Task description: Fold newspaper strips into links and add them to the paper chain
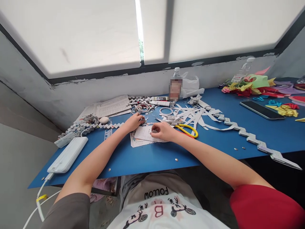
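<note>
My right hand is curled above a stack of printed paper sheets, thumb and fingers closed around a small greyish folded paper piece. Just left of it, my left hand has its fingers bent and drawn together among small paper bits; what they pinch is too small to make out. A zigzag chain of folded paper runs behind my left wrist. Scissors with yellow handles lie beside my right wrist, blades pointing away to the left.
White paper strips spread at right, where another folded chain passes the table edge. A white power bank with a cable lies left. Behind are newspapers, tape rolls and a bottle. A phone lies far right.
</note>
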### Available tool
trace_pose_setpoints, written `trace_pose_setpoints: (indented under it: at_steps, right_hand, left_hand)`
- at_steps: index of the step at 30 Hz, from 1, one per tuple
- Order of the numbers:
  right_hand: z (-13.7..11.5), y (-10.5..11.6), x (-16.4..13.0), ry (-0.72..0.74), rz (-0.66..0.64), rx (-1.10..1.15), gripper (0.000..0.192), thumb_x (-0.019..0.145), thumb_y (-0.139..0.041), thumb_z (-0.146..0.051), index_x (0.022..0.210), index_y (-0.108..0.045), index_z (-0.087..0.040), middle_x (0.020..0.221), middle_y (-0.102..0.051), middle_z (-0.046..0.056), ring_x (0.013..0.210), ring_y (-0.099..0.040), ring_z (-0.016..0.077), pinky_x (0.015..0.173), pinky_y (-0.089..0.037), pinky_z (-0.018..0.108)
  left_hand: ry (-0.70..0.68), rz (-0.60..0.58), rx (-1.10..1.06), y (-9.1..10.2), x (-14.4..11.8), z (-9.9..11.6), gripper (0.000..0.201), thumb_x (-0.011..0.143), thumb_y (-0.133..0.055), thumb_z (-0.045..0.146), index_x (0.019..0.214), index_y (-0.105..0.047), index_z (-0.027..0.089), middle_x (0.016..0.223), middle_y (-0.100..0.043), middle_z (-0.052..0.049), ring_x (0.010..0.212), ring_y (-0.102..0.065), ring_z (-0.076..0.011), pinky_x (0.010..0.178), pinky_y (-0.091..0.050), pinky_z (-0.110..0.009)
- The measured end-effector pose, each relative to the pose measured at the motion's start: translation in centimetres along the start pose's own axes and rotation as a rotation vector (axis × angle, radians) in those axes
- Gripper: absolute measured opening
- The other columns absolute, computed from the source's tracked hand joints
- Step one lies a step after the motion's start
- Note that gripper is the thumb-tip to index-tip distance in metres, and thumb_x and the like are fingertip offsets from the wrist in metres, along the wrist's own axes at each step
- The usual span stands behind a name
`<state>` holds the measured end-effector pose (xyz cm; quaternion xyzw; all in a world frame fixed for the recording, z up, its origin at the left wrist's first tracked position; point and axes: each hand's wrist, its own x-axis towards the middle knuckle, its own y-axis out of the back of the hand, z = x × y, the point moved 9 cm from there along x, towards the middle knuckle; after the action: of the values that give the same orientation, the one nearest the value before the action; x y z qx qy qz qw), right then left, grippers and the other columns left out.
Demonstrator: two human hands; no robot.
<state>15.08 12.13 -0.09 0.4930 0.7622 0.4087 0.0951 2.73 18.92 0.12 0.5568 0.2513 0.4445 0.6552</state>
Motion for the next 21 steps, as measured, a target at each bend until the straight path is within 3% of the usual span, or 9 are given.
trace_pose_setpoints:
  at_steps: [4, 8, 12, 14, 17, 21]
  right_hand:
    - [1.1, 0.1, 0.1, -0.103, 0.009, 0.227, 0.036, 0.081, -0.059, -0.051, 0.075, -0.067, -0.016, 0.071, -0.069, 0.005, 0.062, -0.061, 0.0158, 0.058, -0.046, 0.027]
    - [1.1, 0.5, 0.3, -0.069, 0.064, 0.428, 0.024, 0.075, -0.067, -0.031, 0.095, -0.067, -0.017, 0.086, -0.071, 0.006, 0.07, -0.064, 0.0158, 0.064, -0.05, 0.028]
    - [1.0, 0.2, 0.3, -0.05, 0.058, 0.607, 0.033, 0.075, -0.067, -0.025, 0.107, -0.063, -0.019, 0.088, -0.072, 0.006, 0.077, -0.066, 0.0172, 0.069, -0.053, 0.031]
    - [0.9, 0.1, 0.3, -0.053, 0.077, 0.669, 0.03, 0.072, -0.072, -0.026, 0.1, -0.065, -0.018, 0.088, -0.072, 0.006, 0.081, -0.067, 0.0179, 0.075, -0.053, 0.032]
    - [0.6, 0.0, 0.3, -0.054, 0.095, 0.707, 0.025, 0.07, -0.074, -0.03, 0.091, -0.067, -0.017, 0.086, -0.072, 0.005, 0.081, -0.068, 0.0174, 0.078, -0.053, 0.032]
    - [0.4, -0.2, 0.2, -0.086, 0.106, 0.69, 0.021, 0.077, -0.068, -0.034, 0.088, -0.065, -0.017, 0.078, -0.068, 0.003, 0.069, -0.065, 0.0142, 0.06, -0.054, 0.025]
  left_hand:
    - [0.074, 0.04, 0.038, 1.8, -0.6, 0.3, 0.025, 0.094, -0.043, 0.028, 0.108, -0.06, 0.018, 0.105, -0.064, -0.01, 0.088, -0.063, -0.0239, 0.073, -0.046, -0.031]
    - [0.142, 0.105, 0.076, 6.0, -2.1, 1.6, 0.026, 0.095, -0.041, 0.033, 0.111, -0.055, 0.019, 0.084, -0.069, -0.007, 0.075, -0.064, -0.0233, 0.065, -0.044, -0.03]
    - [0.113, 0.159, -0.241, 9.0, -4.4, 4.0, 0.024, 0.092, -0.046, 0.038, 0.108, -0.052, 0.021, 0.078, -0.067, -0.003, 0.056, -0.059, -0.0151, 0.055, -0.044, -0.026]
    - [0.125, 0.117, -0.523, 8.5, -5.3, 4.8, 0.024, 0.09, -0.049, 0.042, 0.103, -0.052, 0.021, 0.075, -0.066, -0.002, 0.054, -0.059, -0.0132, 0.05, -0.045, -0.024]
    - [0.202, 0.005, -0.819, 5.8, -6.1, 5.2, 0.03, 0.084, -0.058, 0.046, 0.098, -0.053, 0.02, 0.072, -0.065, -0.002, 0.051, -0.057, -0.0115, 0.043, -0.043, -0.021]
    - [0.31, -0.053, -0.986, 3.0, -6.3, 4.9, 0.037, 0.078, -0.066, 0.049, 0.098, -0.055, 0.019, 0.07, -0.064, -0.002, 0.049, -0.053, -0.0091, 0.041, -0.042, -0.019]
